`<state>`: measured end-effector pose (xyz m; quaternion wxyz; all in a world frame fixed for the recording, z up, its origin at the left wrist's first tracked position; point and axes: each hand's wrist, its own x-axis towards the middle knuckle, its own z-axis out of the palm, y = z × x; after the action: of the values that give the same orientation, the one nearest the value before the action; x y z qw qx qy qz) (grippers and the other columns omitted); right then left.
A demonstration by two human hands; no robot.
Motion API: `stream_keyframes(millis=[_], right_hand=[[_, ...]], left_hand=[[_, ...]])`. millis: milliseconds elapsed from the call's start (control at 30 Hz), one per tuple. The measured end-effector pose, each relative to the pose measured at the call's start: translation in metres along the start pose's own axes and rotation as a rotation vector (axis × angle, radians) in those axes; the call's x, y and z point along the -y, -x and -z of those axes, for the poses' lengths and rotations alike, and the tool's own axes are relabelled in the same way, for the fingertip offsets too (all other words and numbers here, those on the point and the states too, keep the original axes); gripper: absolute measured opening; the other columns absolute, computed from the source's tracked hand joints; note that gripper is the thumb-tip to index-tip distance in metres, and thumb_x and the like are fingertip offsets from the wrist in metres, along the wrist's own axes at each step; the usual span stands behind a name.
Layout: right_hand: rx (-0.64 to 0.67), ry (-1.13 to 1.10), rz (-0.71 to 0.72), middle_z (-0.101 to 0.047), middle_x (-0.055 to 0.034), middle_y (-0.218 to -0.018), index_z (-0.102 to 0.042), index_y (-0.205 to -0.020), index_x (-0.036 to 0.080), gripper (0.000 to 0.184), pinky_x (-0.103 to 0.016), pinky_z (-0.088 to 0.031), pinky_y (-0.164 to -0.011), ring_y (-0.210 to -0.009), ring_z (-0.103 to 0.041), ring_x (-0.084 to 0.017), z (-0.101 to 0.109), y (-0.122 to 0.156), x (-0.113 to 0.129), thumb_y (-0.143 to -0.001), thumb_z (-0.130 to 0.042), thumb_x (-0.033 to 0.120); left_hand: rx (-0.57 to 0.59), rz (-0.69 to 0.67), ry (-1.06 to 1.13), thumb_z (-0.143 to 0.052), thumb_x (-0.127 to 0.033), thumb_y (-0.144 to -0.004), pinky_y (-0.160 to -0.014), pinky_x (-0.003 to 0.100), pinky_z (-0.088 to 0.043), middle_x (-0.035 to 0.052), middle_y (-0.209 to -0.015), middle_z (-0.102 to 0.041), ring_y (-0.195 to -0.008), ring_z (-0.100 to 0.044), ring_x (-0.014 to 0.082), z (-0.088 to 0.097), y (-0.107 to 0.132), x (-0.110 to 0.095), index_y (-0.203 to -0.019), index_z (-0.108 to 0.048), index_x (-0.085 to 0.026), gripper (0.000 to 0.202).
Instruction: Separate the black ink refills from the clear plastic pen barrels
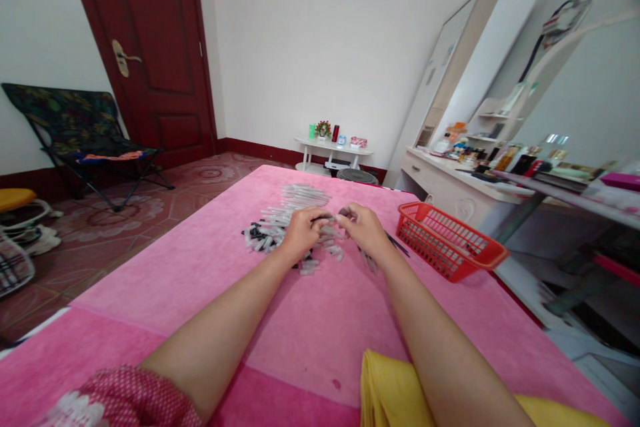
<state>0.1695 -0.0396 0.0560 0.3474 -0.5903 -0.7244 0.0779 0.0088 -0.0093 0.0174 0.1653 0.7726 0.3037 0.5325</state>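
Observation:
My left hand [304, 232] is closed in a pinch over the pile, its fingertips on a slim, dark pen part [324, 217]. Close beside it, my right hand [364, 228] also pinches a small pen part, mostly hidden by the fingers. Behind the left hand lies a stack of clear pen barrels [303, 196]. Black and clear pen caps [260, 238] are heaped to its left, and several loose clear pieces [335, 251] lie between the hands. Under my right wrist are some slim pens [369, 260]. Thin dark sticks [399, 245] rest just right of that wrist.
A red plastic basket [450, 240] stands at the table's right side. The pink cloth [200, 280] covers the table, and a folded yellow cloth [393, 387] lies at its near edge. A dressing table [450, 177] with bottles is at right; a folding chair [75, 127] is at left.

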Motion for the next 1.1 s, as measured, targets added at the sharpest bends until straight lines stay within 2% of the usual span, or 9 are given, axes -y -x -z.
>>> stream_keyframes(millis=[167, 367, 633, 700, 800, 867, 933, 1000, 1100], right_hand=[[-0.035, 0.05, -0.04, -0.065, -0.0028, -0.066, -0.059, -0.068, 0.018, 0.028, -0.021, -0.036, -0.057, -0.059, -0.056, -0.013, 0.002, 0.001, 0.003, -0.085, -0.045, 0.034], [0.017, 0.082, -0.053, -0.067, -0.0025, -0.071, -0.063, -0.074, 0.019, 0.016, -0.021, -0.035, -0.056, -0.061, -0.057, -0.013, 0.007, 0.001, 0.009, -0.077, -0.059, 0.034], [0.042, 0.197, -0.119, -0.061, -0.0041, -0.055, -0.061, -0.06, 0.018, 0.04, -0.023, -0.032, -0.054, -0.055, -0.055, -0.014, 0.005, 0.005, 0.015, -0.086, -0.043, 0.041], [0.034, 0.16, -0.116, -0.062, -0.0043, -0.057, -0.062, -0.061, 0.018, 0.043, -0.022, -0.033, -0.054, -0.054, -0.055, -0.013, 0.005, 0.005, 0.014, -0.088, -0.039, 0.043], [0.036, 0.11, -0.091, -0.065, -0.0036, -0.062, -0.064, -0.065, 0.018, 0.04, -0.021, -0.035, -0.054, -0.055, -0.056, -0.012, 0.006, 0.002, 0.006, -0.088, -0.04, 0.041], [0.114, 0.104, -0.053, -0.066, -0.0018, -0.065, -0.065, -0.067, 0.018, 0.024, -0.02, -0.035, -0.054, -0.057, -0.057, -0.012, 0.006, 0.001, -0.003, -0.082, -0.051, 0.032], [0.27, 0.111, -0.006, -0.066, 0.0006, -0.065, -0.068, -0.069, 0.019, 0.006, -0.019, -0.036, -0.054, -0.06, -0.058, -0.012, 0.005, 0.001, -0.013, -0.07, -0.062, 0.019], [0.428, 0.127, 0.028, -0.066, 0.0024, -0.065, -0.071, -0.072, 0.02, 0.017, -0.019, -0.036, -0.054, -0.061, -0.059, -0.012, 0.002, 0.003, -0.02, -0.06, -0.066, 0.009], [0.534, 0.164, 0.047, -0.067, 0.0028, -0.065, -0.074, -0.078, 0.022, 0.031, -0.019, -0.038, -0.055, -0.061, -0.059, -0.013, -0.006, 0.007, -0.023, -0.054, -0.068, 0.005]], left_hand=[[0.035, -0.001, 0.013, -0.056, -0.008, -0.076, -0.076, 0.029, -0.049, 0.0036, -0.084, -0.071, -0.08, -0.063, 0.0165, -0.001, 0.0, 0.001, -0.087, -0.072, -0.019, 0.022], [0.009, 0.015, 0.007, -0.057, -0.008, -0.075, -0.076, 0.029, -0.049, 0.0039, -0.084, -0.071, -0.081, -0.064, 0.0171, -0.003, 0.0, 0.003, -0.086, -0.072, -0.018, 0.021], [0.028, -0.014, 0.009, -0.056, -0.007, -0.076, -0.077, 0.029, -0.048, 0.0043, -0.085, -0.071, -0.081, -0.063, 0.0164, -0.002, 0.001, 0.002, -0.087, -0.071, -0.018, 0.022], [0.011, 0.012, 0.027, -0.056, -0.009, -0.076, -0.079, 0.03, -0.048, 0.0045, -0.085, -0.071, -0.082, -0.063, 0.017, -0.002, 0.0, 0.005, -0.087, -0.071, -0.018, 0.021], [-0.101, 0.103, 0.158, -0.056, -0.011, -0.076, -0.083, 0.032, -0.048, 0.0057, -0.09, -0.071, -0.087, -0.063, 0.0178, -0.004, -0.003, 0.009, -0.089, -0.07, -0.017, 0.021], [-0.215, 0.196, 0.331, -0.055, -0.011, -0.075, -0.085, 0.032, -0.049, 0.0067, -0.096, -0.07, -0.089, -0.064, 0.0178, -0.004, -0.007, 0.011, -0.094, -0.068, -0.015, 0.023], [-0.308, 0.308, 0.529, -0.056, -0.013, -0.074, -0.082, 0.032, -0.051, 0.0072, -0.095, -0.069, -0.085, -0.065, 0.0169, -0.003, -0.011, 0.013, -0.098, -0.065, -0.014, 0.025], [-0.366, 0.412, 0.706, -0.06, -0.016, -0.072, -0.078, 0.031, -0.053, 0.0063, -0.089, -0.069, -0.076, -0.065, 0.0147, 0.0, -0.013, 0.014, -0.097, -0.061, -0.013, 0.025], [-0.435, 0.505, 0.901, -0.064, -0.016, -0.07, -0.077, 0.032, -0.054, 0.0028, -0.083, -0.066, -0.071, -0.066, 0.0126, 0.005, -0.014, 0.014, -0.095, -0.053, -0.015, 0.028]])
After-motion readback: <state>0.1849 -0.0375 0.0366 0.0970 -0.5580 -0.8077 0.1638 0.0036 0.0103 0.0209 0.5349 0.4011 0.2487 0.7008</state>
